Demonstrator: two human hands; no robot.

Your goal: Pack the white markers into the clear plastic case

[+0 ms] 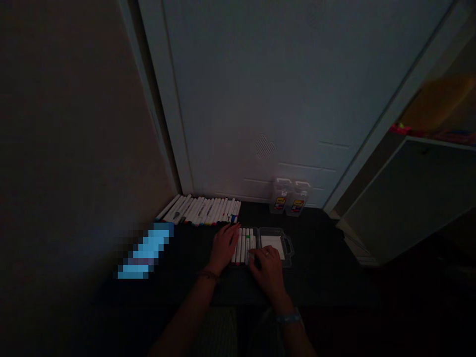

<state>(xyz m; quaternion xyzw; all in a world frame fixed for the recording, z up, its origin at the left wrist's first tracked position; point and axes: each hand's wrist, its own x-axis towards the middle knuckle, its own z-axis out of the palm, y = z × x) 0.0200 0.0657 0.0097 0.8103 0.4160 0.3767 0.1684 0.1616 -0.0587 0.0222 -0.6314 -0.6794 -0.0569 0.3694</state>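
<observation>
- Case (270,229), clear, one: open flat on the dark table (320,272), right before the person; its handle points right.
- Cased markers (243,245), white, several: side by side in the case's left half, long axes running away from the person; one with a green band, some with red near ends.
- Left hand (223,246), one: palm down over the left edge of the cased markers, fingers stretched forward along them; whether it pinches one underneath, I cannot tell from here.
- Right hand (268,263), one: fingers bent over the case's right half, thumb at the right edge of the cased markers; a grip cannot be made out in this gloom.
- Position, chief: the cased markers lie between the hands, right of the left hand and left of the right; the left hand overlaps them more.
- Loose markers (201,210), a long row: ahead and to the left, nearer the left hand, apart from it; long axes also run away, the leftmost slanting.
- Upright cases (280,196), clear, two, labelled: side by side at the back, before the pale panel (230,74).
- Bright patch (147,250), blurred into blocks: left, nature unclear.
</observation>
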